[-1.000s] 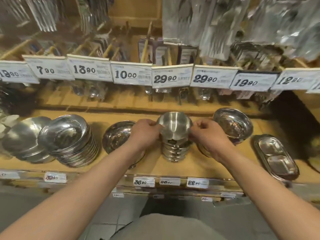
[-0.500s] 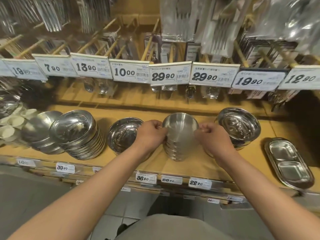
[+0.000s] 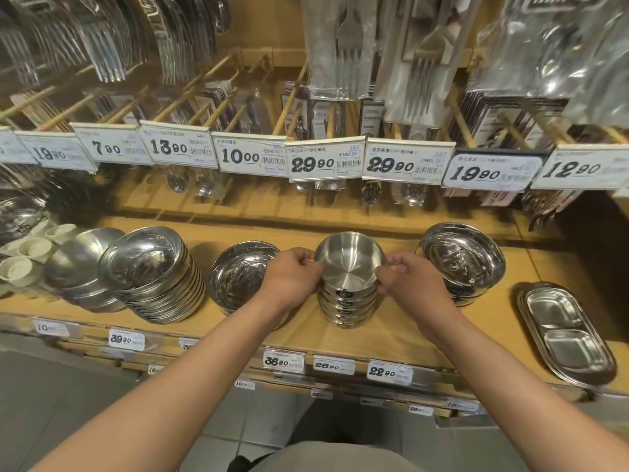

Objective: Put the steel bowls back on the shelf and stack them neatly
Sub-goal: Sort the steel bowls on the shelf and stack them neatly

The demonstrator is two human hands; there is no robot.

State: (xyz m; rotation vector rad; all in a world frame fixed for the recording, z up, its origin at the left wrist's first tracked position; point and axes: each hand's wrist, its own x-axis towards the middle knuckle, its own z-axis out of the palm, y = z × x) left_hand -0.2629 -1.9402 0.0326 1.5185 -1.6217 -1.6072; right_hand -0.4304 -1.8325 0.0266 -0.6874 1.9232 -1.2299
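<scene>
A stack of several small steel bowls [image 3: 349, 303] stands on the wooden shelf [image 3: 391, 335], centre. Its top bowl [image 3: 350, 264] is brushed steel and tilts toward me. My left hand [image 3: 292, 281] pinches that bowl's left rim. On the right rim, my right hand [image 3: 408, 284] pinches it the same way. Both hands grip the top bowl as it sits on the stack. A wider steel bowl [image 3: 238, 277] lies just left, partly hidden by my left hand.
A tall stack of steel plates [image 3: 153, 274] and flatter dishes [image 3: 78, 270] stand at the left. Another bowl stack [image 3: 463, 260] is right of my hands, and a two-part steel tray [image 3: 565, 332] at the far right. Price tags [image 3: 313, 163] and hanging cutlery [image 3: 343, 46] overhang the shelf.
The stack looked loose and gapped a second ago; it sits tighter and straighter now. Both hands stay on the top bowl. My head has come closer.
</scene>
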